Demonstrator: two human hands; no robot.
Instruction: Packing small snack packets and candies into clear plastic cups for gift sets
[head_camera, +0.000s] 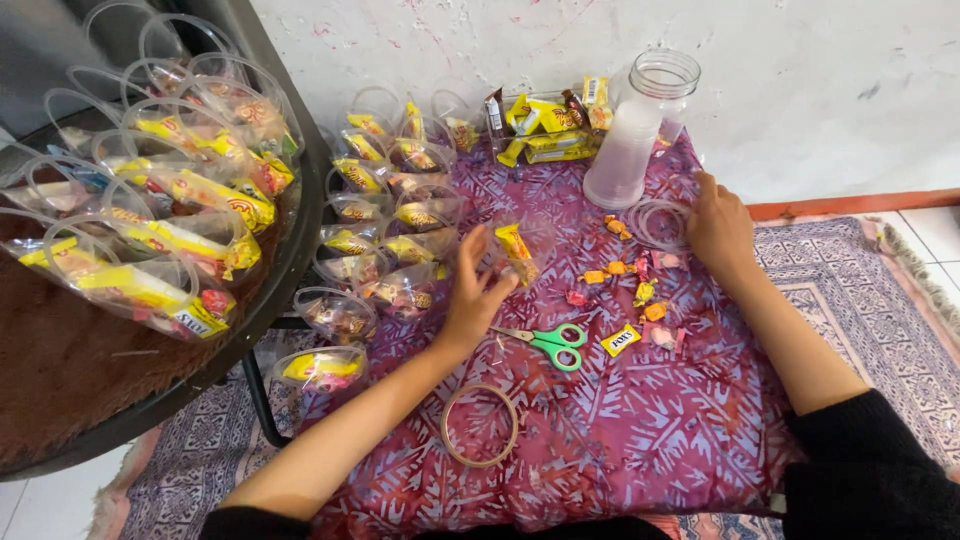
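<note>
Beside the green scissors (553, 342), the left hand (473, 293) pinches a filled snack cup (519, 250) steady; beyond them, the right hand (718, 228), loosely curled, touches a clear lid (655, 222).

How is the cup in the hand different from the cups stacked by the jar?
The cup under the left hand lies tipped on the cloth with a yellow snack inside; the stack stands upside down and looks empty. The cup is single, while the stack has many nested together. Both are clear plastic.
</note>
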